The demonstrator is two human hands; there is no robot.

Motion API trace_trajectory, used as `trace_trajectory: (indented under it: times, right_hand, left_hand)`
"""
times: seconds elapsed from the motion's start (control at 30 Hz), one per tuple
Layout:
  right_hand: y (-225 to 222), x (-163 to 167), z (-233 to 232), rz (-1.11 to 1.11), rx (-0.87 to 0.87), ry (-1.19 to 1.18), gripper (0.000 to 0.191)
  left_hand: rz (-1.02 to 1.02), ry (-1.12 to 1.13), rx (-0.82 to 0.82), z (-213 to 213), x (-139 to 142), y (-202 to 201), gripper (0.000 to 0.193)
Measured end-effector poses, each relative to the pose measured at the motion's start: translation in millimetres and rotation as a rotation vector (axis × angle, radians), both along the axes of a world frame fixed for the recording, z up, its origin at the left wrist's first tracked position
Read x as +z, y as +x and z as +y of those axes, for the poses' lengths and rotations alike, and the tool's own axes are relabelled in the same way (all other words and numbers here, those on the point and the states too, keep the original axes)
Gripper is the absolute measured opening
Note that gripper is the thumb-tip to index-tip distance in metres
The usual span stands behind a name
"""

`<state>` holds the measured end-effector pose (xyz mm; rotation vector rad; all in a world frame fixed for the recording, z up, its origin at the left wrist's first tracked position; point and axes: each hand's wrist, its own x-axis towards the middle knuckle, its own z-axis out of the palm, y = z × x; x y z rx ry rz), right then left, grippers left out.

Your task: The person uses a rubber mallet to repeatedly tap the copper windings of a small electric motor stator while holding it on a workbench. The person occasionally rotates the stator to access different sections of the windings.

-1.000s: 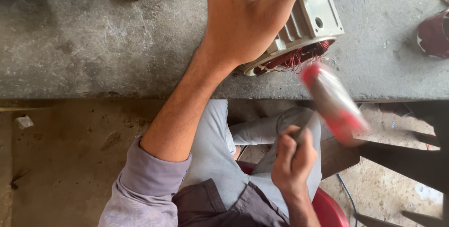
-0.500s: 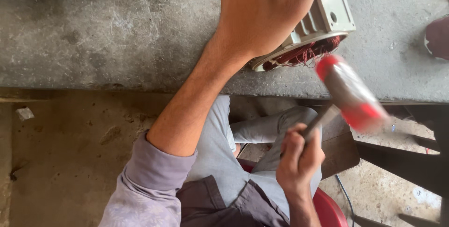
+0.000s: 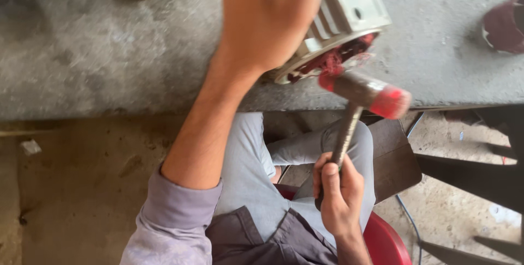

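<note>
Motor housing (image 3: 349, 16) w/ red windings on grey bench (image 3: 109, 52), left hand (image 3: 267, 19) clamped over it, right hand (image 3: 338, 194) fingers wrapped tight rd hammer (image 3: 363, 93) handle, head touching housing rim.

— What is lying around the seat?

— A grey concrete slab (image 3: 109, 52) is running across the far side, stained and rough. Below it a dusty brown floor (image 3: 82, 188) is showing, with a pale scrap (image 3: 30, 146) lying at the left.

— And to the right?

— A red seat (image 3: 385, 240) is peeking out near, a thin blue cable (image 3: 409, 227) is trailing over the gritty floor, and dark bars (image 3: 469, 175) are jutting in.
</note>
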<state>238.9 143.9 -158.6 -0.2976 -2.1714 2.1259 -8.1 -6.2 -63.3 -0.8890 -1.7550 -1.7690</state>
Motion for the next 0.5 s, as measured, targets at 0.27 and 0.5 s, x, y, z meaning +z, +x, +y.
trace_trajectory:
  times: [0.27,0.5]
  right_hand:
    - [3.2,1.9,3.2,-0.104,0.003,0.001,0.036]
    - [8.9,-5.0,0.5,-0.055,0.069,-0.015,0.035]
  left_hand:
    - [-0.075,0.032,-0.071,-14.2,7.3,5.7,0.044]
    - [0.028,0.084,0.111,-50.3,-4.8,34.4,0.067]
